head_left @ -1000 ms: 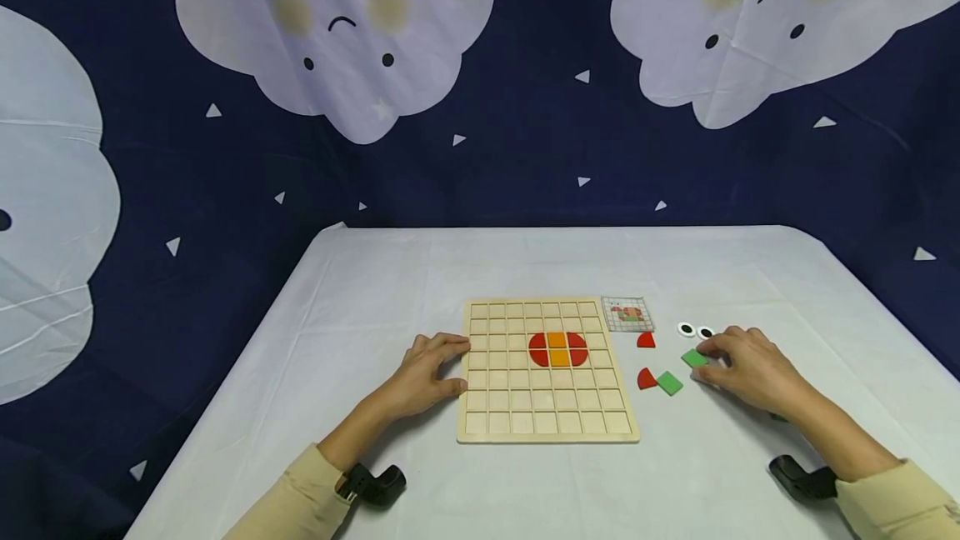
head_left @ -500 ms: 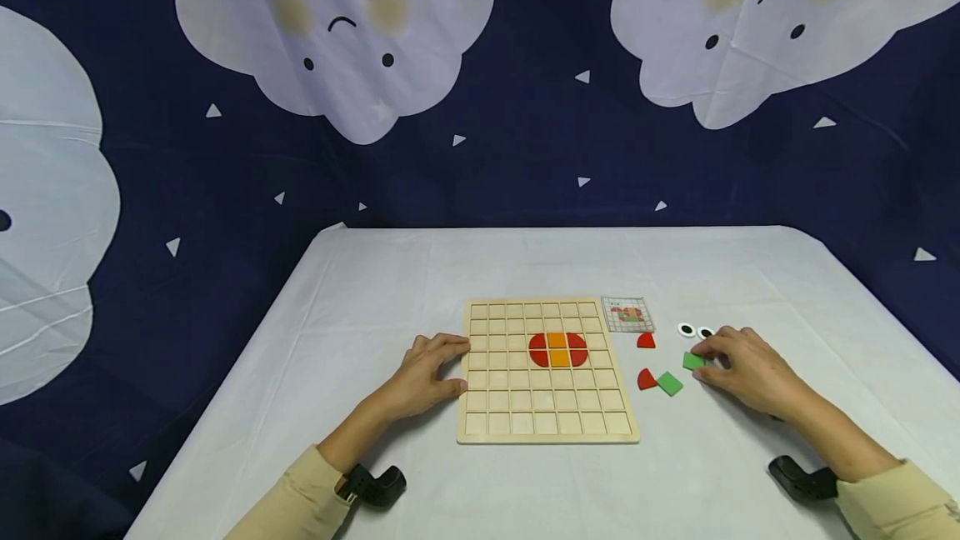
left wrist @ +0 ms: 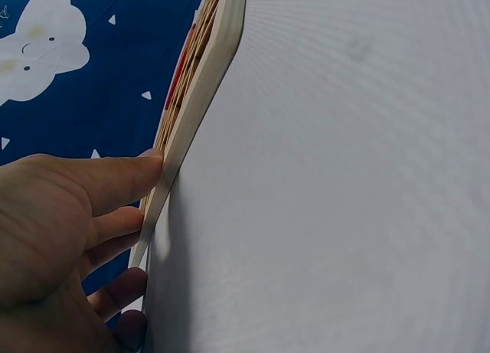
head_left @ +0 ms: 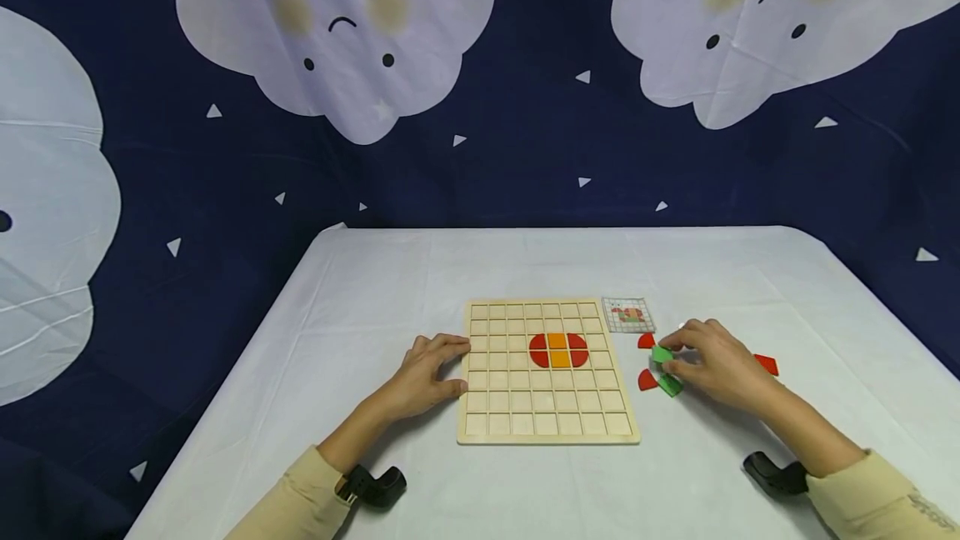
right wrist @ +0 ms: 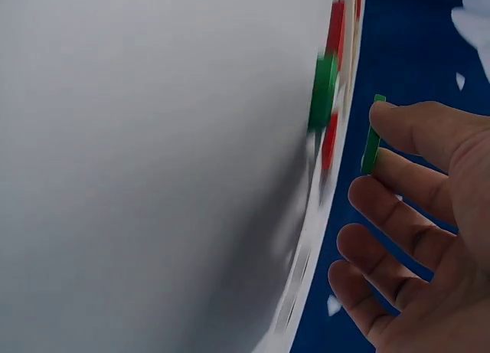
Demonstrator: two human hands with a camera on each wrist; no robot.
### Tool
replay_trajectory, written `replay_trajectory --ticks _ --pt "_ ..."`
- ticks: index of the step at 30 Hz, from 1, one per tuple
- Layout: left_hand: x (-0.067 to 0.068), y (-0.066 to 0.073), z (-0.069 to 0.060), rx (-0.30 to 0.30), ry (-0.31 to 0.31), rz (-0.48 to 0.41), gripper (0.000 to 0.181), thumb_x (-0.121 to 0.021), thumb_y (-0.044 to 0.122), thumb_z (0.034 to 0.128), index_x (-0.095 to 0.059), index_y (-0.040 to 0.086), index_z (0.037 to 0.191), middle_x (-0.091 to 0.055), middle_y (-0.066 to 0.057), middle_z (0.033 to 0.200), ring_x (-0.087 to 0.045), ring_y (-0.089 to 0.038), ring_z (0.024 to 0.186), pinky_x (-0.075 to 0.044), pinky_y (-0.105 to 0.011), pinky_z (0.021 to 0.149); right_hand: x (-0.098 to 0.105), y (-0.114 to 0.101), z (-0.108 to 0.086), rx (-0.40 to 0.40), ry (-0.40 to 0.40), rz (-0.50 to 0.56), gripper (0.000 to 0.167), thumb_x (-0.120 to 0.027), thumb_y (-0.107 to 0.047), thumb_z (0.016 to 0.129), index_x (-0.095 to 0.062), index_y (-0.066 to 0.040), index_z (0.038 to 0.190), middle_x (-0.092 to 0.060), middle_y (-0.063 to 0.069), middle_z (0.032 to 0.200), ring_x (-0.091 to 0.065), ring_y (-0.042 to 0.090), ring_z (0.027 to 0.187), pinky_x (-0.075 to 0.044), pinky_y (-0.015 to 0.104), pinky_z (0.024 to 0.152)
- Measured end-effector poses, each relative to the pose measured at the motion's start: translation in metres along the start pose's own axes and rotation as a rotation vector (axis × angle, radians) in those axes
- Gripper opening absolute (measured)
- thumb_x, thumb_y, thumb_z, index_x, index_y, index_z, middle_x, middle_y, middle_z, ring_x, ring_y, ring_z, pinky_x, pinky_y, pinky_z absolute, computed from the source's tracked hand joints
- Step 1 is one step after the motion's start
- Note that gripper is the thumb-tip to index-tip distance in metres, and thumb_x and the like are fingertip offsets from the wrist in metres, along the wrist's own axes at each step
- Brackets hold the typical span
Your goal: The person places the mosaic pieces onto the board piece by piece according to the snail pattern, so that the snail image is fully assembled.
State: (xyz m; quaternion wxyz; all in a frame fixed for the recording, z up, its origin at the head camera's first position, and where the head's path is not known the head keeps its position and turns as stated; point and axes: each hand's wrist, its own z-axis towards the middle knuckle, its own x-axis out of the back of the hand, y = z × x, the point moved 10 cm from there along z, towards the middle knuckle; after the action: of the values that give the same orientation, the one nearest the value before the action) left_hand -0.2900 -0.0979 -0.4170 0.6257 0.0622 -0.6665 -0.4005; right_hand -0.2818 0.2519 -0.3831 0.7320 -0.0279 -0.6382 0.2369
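A wooden grid board (head_left: 525, 407) lies on the table, with orange squares (head_left: 558, 349) between red quarter-circle pieces (head_left: 577, 350) in its cells. My left hand (head_left: 422, 377) rests against the board's left edge; in the left wrist view the thumb (left wrist: 126, 181) touches that edge. Between thumb and index finger, my right hand (head_left: 723, 367) pinches a green square tile (head_left: 662, 355), seen edge-on as a thin green tile (right wrist: 373, 138) in the right wrist view. The held tile is raised off the table. Below it lies another green tile (head_left: 670, 385), beside a loose red quarter-circle (head_left: 647, 380).
A small pattern card (head_left: 628, 315) lies by the board's top right corner. Another red quarter-circle (head_left: 646, 341) is below the card. A red piece (head_left: 767, 364) shows right of my right hand. The round eye pieces are mostly hidden behind that hand.
My right hand has lifted the green tile and carried it left, toward the board. A red piece formerly covered by that hand now shows. My left hand has not moved.
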Motion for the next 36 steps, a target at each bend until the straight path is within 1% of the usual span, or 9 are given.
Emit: replay_trajectory --ticks 4,7,12,14,16,19,21,23,36 --pt "0.0 0.0 0.0 0.0 -0.001 -0.001 0.056 -0.072 0.022 0.0809 -0.054 0.009 0.133 -0.05 0.0 0.138 -0.038 -0.016 0.106 -0.027 -0.038 0.089 -0.01 -0.026 0.008 0.041 -0.026 0.011 0.022 -0.074 -0.021 0.078 -0.071 -0.013 0.099 -0.065 -0.001 0.098 -0.048 0.017 0.09 -0.039 0.034 0.074" --pt "0.0 0.0 -0.001 -0.002 0.0 -0.003 0.056 -0.072 0.022 0.081 -0.054 0.008 0.133 -0.05 0.0 0.138 -0.038 -0.016 0.105 -0.027 -0.037 0.089 -0.016 -0.047 0.012 0.097 -0.019 0.012 0.022 -0.074 -0.02 0.077 -0.071 -0.014 0.099 -0.065 -0.001 0.098 -0.047 0.015 0.089 -0.039 0.033 0.073" --pt "0.0 0.001 0.0 -0.008 0.001 -0.003 0.056 -0.071 0.022 0.0813 -0.054 0.008 0.132 -0.05 0.0 0.138 -0.038 -0.016 0.104 -0.026 -0.036 0.087 -0.027 -0.076 0.018 0.168 -0.012 0.026 0.023 -0.075 -0.02 0.075 -0.072 -0.015 0.098 -0.064 -0.004 0.093 -0.051 0.018 0.093 -0.043 0.04 0.081" --pt "0.0 0.001 0.0 -0.007 0.0 -0.002 0.056 -0.071 0.022 0.0813 -0.054 0.008 0.132 -0.05 0.0 0.138 -0.038 -0.016 0.104 -0.026 -0.036 0.088 -0.031 -0.084 0.02 0.189 -0.019 0.038 0.023 -0.075 -0.02 0.075 -0.072 -0.015 0.097 -0.064 -0.004 0.093 -0.054 0.023 0.099 -0.042 0.048 0.092" --pt "0.0 0.001 0.0 -0.004 -0.001 -0.005 0.056 -0.071 0.022 0.0813 -0.054 0.008 0.132 -0.05 0.0 0.138 -0.038 -0.016 0.104 -0.026 -0.036 0.088 -0.035 -0.092 0.022 0.209 -0.024 0.043 0.022 -0.076 -0.021 0.075 -0.073 -0.016 0.097 -0.064 -0.005 0.092 -0.054 0.02 0.095 -0.043 0.045 0.089" --pt "0.0 0.0 -0.001 -0.001 -0.001 -0.008 0.056 -0.072 0.022 0.0811 -0.054 0.008 0.132 -0.05 -0.001 0.139 -0.038 -0.016 0.104 -0.026 -0.036 0.087 -0.041 -0.1 0.025 0.232 -0.038 0.043 0.021 -0.076 -0.022 0.075 -0.073 -0.017 0.096 -0.063 -0.005 0.092 -0.052 0.017 0.091 -0.044 0.037 0.083" --pt "0.0 0.001 -0.001 0.001 -0.003 -0.01 0.056 -0.071 0.022 0.0811 -0.054 0.008 0.132 -0.05 -0.001 0.139 -0.038 -0.016 0.104 -0.026 -0.036 0.088 -0.043 -0.105 0.026 0.243 -0.042 0.034 0.021 -0.076 -0.023 0.075 -0.073 -0.017 0.095 -0.062 -0.006 0.09 -0.046 0.011 0.084 -0.039 0.029 0.072" --pt "0.0 0.001 -0.001 0.003 -0.006 -0.014 0.056 -0.071 0.022 0.0812 -0.054 0.008 0.133 -0.049 -0.001 0.139 -0.037 -0.016 0.104 -0.026 -0.036 0.088 -0.046 -0.11 0.028 0.252 -0.049 0.024 0.022 -0.076 -0.024 0.075 -0.073 -0.017 0.095 -0.061 -0.007 0.088 -0.043 0.009 0.082 -0.037 0.026 0.07" --pt "0.0 0.0 -0.001 0.011 -0.008 -0.024 0.056 -0.071 0.022 0.0819 -0.054 0.008 0.133 -0.048 0.0 0.14 -0.037 -0.016 0.105 -0.026 -0.036 0.088 -0.057 -0.126 0.031 0.317 -0.062 0.006 0.019 -0.076 -0.023 0.074 -0.072 -0.018 0.092 -0.06 -0.009 0.087 -0.041 0.008 0.08 -0.036 0.026 0.071"
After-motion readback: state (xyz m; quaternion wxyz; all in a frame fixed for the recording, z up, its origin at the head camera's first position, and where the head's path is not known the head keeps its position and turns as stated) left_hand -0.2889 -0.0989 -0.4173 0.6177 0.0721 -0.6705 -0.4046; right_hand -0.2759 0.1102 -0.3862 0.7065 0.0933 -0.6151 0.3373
